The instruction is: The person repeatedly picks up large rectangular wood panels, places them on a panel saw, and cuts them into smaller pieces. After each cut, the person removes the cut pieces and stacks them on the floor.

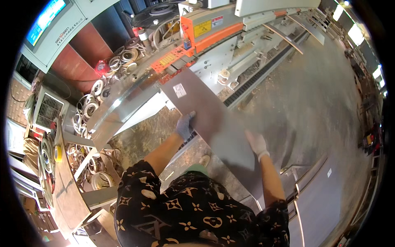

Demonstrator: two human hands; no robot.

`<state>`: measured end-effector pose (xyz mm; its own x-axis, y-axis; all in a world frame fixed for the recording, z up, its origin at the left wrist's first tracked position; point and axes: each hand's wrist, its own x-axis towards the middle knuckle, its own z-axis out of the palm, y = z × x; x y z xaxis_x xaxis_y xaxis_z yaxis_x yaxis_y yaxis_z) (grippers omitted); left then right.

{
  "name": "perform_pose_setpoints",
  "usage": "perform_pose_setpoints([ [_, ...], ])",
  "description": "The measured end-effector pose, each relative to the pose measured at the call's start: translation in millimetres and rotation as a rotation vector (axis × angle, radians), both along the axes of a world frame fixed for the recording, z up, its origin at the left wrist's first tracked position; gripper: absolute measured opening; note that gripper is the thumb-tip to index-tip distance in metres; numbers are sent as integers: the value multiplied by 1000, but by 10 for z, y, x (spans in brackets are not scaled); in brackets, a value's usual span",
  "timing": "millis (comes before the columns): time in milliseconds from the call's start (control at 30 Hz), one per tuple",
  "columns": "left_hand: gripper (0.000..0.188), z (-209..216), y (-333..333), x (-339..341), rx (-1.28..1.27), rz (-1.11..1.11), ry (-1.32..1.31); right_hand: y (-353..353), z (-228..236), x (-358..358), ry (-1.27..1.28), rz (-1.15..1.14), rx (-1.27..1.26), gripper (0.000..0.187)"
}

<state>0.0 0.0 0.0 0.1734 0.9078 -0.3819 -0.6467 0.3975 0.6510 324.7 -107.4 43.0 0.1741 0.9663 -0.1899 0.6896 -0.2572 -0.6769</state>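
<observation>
A long dark brown panel point(212, 123) lies slantwise in front of me, with a white label near its far end. That far end reaches the orange-and-white machine point(207, 29) beside its orange infeed plate; whether it rests on the machine cannot be made out. On the panel's left edge is my left hand point(185, 125) in a grey glove, thumb over the top face and fingers closed around the edge. My right hand point(257, 143), in a pale glove, grips the right edge nearer to me, its fingertips partly hidden.
Edge-banding rolls point(90, 107) are piled at the left, beside a wooden bench point(68, 185). A screen cabinet point(55, 33) stands at the far left. More panels point(319, 201) lean at the lower right, and boards point(284, 37) stick out from the machine's far side.
</observation>
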Motion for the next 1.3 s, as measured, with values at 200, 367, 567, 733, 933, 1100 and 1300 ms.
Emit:
perform_pose_setpoints([
  [200, 44, -176, 1480, -411, -4, 267, 34, 1352, 173, -612, -45, -119, 43, 57],
  [367, 44, -401, 2001, -495, -144, 425, 19, 1163, 338, -538, -428, -39, 371, 59],
  [567, 45, -165, 1887, -425, -169, 417, 29, -15, 42, -83, 98, -813, 497, 66],
  [733, 44, -194, 1941, -446, -190, 459, -38, -392, -62, -550, 1272, -876, 162, 48],
  [933, 44, -62, 2247, 60, -140, 449, 165, -186, -29, -147, 1384, -902, 47, 37],
  [1100, 49, -346, 2972, 273, 1, 59, 176, 312, 331, 229, 1198, -839, 3, 39],
  [1300, 53, 31, 2842, 291, -19, -162, 232, -522, 192, 111, 472, -1001, 240, 55],
])
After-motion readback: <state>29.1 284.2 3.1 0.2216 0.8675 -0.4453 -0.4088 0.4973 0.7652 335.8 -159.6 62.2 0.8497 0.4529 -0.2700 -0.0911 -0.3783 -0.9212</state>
